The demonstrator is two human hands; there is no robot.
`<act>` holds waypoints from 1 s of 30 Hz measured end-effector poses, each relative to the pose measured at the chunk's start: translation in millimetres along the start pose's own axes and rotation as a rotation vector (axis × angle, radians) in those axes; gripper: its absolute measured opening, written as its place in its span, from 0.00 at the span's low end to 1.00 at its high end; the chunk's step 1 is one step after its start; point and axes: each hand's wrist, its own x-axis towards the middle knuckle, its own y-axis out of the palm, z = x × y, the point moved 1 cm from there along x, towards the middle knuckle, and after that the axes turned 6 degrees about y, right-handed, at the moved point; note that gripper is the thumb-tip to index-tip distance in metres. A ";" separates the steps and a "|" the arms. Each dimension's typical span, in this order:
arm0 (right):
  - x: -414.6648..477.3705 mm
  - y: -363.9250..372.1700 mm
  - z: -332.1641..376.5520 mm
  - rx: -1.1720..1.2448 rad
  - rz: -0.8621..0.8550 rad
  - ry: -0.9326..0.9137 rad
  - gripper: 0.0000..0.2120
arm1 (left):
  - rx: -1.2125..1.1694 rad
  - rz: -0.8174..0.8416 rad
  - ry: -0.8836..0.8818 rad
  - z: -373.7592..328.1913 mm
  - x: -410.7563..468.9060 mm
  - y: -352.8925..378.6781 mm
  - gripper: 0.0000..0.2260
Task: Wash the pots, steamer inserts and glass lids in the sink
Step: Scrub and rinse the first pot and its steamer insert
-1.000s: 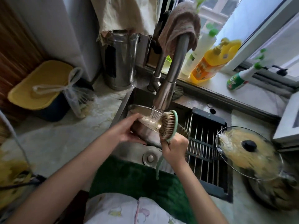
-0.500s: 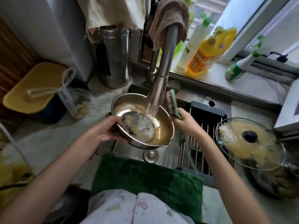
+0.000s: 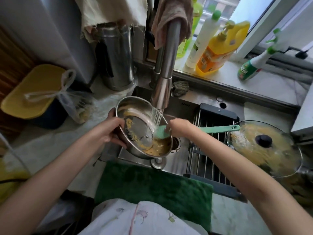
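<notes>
A steel pot [image 3: 135, 114] with yellow residue and brown water is tilted over the sink [image 3: 183, 160] under the running faucet [image 3: 165, 82]. My left hand [image 3: 108, 131] grips the pot's near-left rim. My right hand [image 3: 179, 127] holds a green scrub brush [image 3: 218, 128] near its head, and the head presses inside the pot's right wall while the long handle points right. A dirty glass lid [image 3: 264, 146] with a black knob lies on a pot at the right.
A black wire drying rack [image 3: 211, 150] spans the sink's right half. Detergent bottles [image 3: 218, 48] stand on the windowsill. A steel canister [image 3: 116, 56] and a yellow-lidded bin [image 3: 32, 92] sit at the left. A green towel [image 3: 152, 185] hangs over the front edge.
The pot has tilted up toward me on its left side. My right hand has brought the brush from beside the faucet down into the pot, bristles against the inner wall.
</notes>
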 end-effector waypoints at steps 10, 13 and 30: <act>33.5 -20.5 -9.0 -0.092 -0.583 -0.148 0.16 | 0.163 0.064 0.023 -18.6 -8.7 18.9 0.33; 21.2 -9.7 -9.0 -0.116 -0.295 0.001 0.17 | 0.163 0.005 0.073 -21.4 -7.1 20.6 0.35; 44.5 -5.1 -18.1 0.159 -0.190 0.038 0.14 | 0.245 -0.040 0.170 -20.6 -6.8 22.2 0.42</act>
